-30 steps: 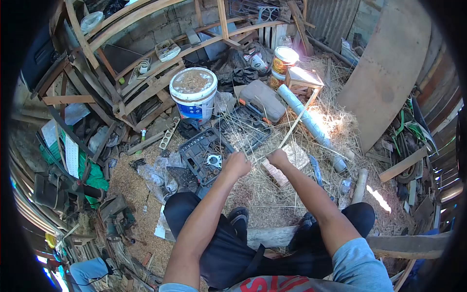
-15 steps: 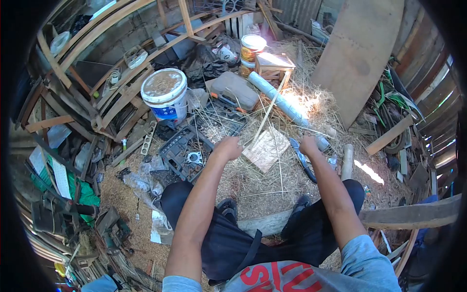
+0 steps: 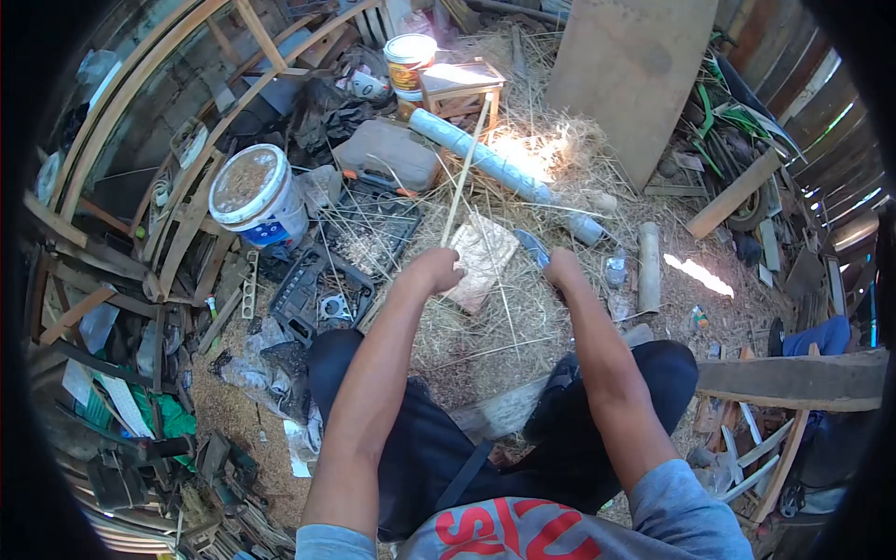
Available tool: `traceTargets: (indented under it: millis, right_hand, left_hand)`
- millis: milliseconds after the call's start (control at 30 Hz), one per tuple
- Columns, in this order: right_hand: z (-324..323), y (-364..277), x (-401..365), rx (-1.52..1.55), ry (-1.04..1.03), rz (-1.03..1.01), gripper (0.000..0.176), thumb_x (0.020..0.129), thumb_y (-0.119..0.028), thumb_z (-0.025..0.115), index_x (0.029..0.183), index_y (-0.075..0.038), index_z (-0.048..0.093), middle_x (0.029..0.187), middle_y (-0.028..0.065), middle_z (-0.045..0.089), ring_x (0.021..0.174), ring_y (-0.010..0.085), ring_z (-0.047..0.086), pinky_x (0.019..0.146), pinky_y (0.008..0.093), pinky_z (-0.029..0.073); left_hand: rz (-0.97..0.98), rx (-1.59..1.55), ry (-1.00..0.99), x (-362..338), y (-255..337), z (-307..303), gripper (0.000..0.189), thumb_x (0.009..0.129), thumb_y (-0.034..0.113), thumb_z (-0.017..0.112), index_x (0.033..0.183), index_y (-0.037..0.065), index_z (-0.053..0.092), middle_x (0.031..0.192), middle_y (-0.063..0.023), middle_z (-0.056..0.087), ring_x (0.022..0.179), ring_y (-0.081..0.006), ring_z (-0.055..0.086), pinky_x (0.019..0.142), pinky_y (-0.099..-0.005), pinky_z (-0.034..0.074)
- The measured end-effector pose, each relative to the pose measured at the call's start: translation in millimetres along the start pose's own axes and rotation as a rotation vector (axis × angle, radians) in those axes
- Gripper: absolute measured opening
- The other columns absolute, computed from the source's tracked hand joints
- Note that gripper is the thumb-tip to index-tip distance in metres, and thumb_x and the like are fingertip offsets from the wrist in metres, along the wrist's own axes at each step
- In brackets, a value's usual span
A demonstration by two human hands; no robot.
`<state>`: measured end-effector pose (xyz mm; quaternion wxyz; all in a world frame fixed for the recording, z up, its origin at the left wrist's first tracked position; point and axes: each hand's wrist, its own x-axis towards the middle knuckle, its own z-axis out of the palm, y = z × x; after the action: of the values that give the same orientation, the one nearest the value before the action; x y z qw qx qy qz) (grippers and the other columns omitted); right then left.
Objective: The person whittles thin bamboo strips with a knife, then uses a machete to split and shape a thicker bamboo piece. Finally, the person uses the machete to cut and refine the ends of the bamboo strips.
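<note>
My left hand is closed around the near end of a long, pale bamboo-like strip. The strip slants up and away toward a small wooden stool. In my right hand is a knife, its handle hidden by my fingers. The knife's blade points forward and to the left. Between the hands, a square wooden board lies on the straw-covered ground, close to my left fingers.
A grey-blue pipe lies beyond the board. To the left stand a white bucket, a grey case and an open black toolbox. A short round post lies right. A wooden beam juts in at right.
The view has shifted, so the surroundings sit further left. My right hand has come nearer the board, and the blade has swung to point forward-left. My left hand still grips the strip.
</note>
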<state>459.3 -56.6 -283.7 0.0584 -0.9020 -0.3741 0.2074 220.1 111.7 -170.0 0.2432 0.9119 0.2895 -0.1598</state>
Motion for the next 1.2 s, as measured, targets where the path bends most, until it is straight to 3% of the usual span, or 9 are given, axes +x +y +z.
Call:
traceTargets:
  millis: [233, 400, 467, 567, 633, 700, 833, 933, 1200]
  right_hand:
    - [3, 29, -8, 0.199, -0.167, 0.189, 0.030, 0.082, -0.016, 0.060, 0.107, -0.003, 0.071, 0.113, 0.0229, 0.067, 0.108, 0.0364, 0.064, 0.094, 0.0451, 0.050]
    - [-56, 17, -30, 0.406, -0.087, 0.252, 0.029, 0.082, -0.018, 0.059, 0.104, -0.003, 0.072, 0.112, 0.0219, 0.068, 0.108, 0.0351, 0.065, 0.095, 0.0447, 0.049]
    - [-53, 6, -21, 0.454, -0.081, 0.168, 0.030, 0.083, -0.018, 0.058, 0.107, -0.004, 0.071, 0.114, 0.0212, 0.067, 0.109, 0.0355, 0.064, 0.096, 0.0456, 0.049]
    - [-42, -35, -14, 0.632, 0.031, 0.153, 0.033, 0.084, -0.018, 0.058, 0.113, -0.005, 0.067, 0.117, 0.0203, 0.066, 0.112, 0.0364, 0.063, 0.097, 0.0470, 0.048]
    - [-54, -62, -20, 0.715, 0.056, 0.146, 0.035, 0.085, -0.019, 0.057, 0.117, -0.006, 0.064, 0.120, 0.0198, 0.065, 0.114, 0.0369, 0.061, 0.097, 0.0476, 0.048]
    - [-68, -95, -28, 0.739, -0.015, 0.064, 0.037, 0.086, -0.019, 0.057, 0.122, -0.008, 0.061, 0.122, 0.0190, 0.064, 0.116, 0.0372, 0.060, 0.097, 0.0478, 0.048]
    - [-58, -127, -35, 0.794, 0.059, 0.100, 0.037, 0.092, -0.025, 0.052, 0.120, -0.004, 0.061, 0.119, 0.0232, 0.064, 0.113, 0.0383, 0.062, 0.095, 0.0475, 0.049]
    - [-58, -130, -37, 0.825, 0.051, 0.139, 0.038, 0.092, -0.028, 0.052, 0.115, -0.001, 0.065, 0.118, 0.0247, 0.064, 0.111, 0.0392, 0.063, 0.093, 0.0480, 0.050]
    - [22, -72, -27, 0.641, 0.039, 0.216, 0.041, 0.091, -0.034, 0.055, 0.107, 0.001, 0.068, 0.115, 0.0287, 0.064, 0.109, 0.0420, 0.062, 0.094, 0.0480, 0.049]
  left_hand:
    - [0.069, -0.196, 0.179, 42, 11, -2, 0.047, 0.092, 0.038, 0.060, 0.123, 0.004, 0.062, 0.109, -0.0216, 0.068, 0.099, -0.0368, 0.066, 0.087, -0.0408, 0.051]
    - [-0.042, 0.240, -0.291, 41, -32, -8, 0.043, 0.086, 0.038, 0.063, 0.110, 0.003, 0.070, 0.115, -0.0192, 0.067, 0.107, -0.0338, 0.065, 0.092, -0.0423, 0.049]
    - [-0.164, 0.346, -0.286, 28, -26, -55, 0.041, 0.085, 0.039, 0.063, 0.108, 0.005, 0.072, 0.114, -0.0163, 0.069, 0.105, -0.0325, 0.065, 0.092, -0.0418, 0.049]
    - [-0.168, 0.282, 0.026, 16, -8, -137, 0.035, 0.088, 0.035, 0.061, 0.103, 0.005, 0.071, 0.095, -0.0132, 0.072, 0.089, -0.0300, 0.069, 0.081, -0.0418, 0.052]
    - [-0.111, -0.251, 0.320, 19, -12, -163, 0.029, 0.092, 0.025, 0.058, 0.096, -0.001, 0.069, 0.076, -0.0085, 0.067, 0.069, -0.0146, 0.063, 0.063, -0.0339, 0.051]
    - [0.004, -0.581, 0.611, -9, 28, -159, 0.029, 0.094, 0.024, 0.056, 0.102, -0.001, 0.068, 0.076, -0.0086, 0.067, 0.065, -0.0129, 0.061, 0.060, -0.0308, 0.050]
    - [0.050, -0.001, 0.184, -34, 15, -118, 0.037, 0.094, 0.026, 0.059, 0.121, 0.002, 0.064, 0.096, -0.0104, 0.071, 0.087, -0.0176, 0.066, 0.077, -0.0328, 0.052]
    - [-0.100, 0.057, -0.047, -51, 15, -109, 0.039, 0.094, 0.025, 0.059, 0.124, 0.000, 0.062, 0.101, -0.0112, 0.072, 0.091, -0.0190, 0.066, 0.082, -0.0346, 0.052]
    - [-0.041, -0.186, 0.109, 2, -74, -70, 0.039, 0.095, 0.025, 0.058, 0.123, -0.002, 0.062, 0.098, -0.0112, 0.072, 0.087, -0.0182, 0.066, 0.079, -0.0337, 0.052]
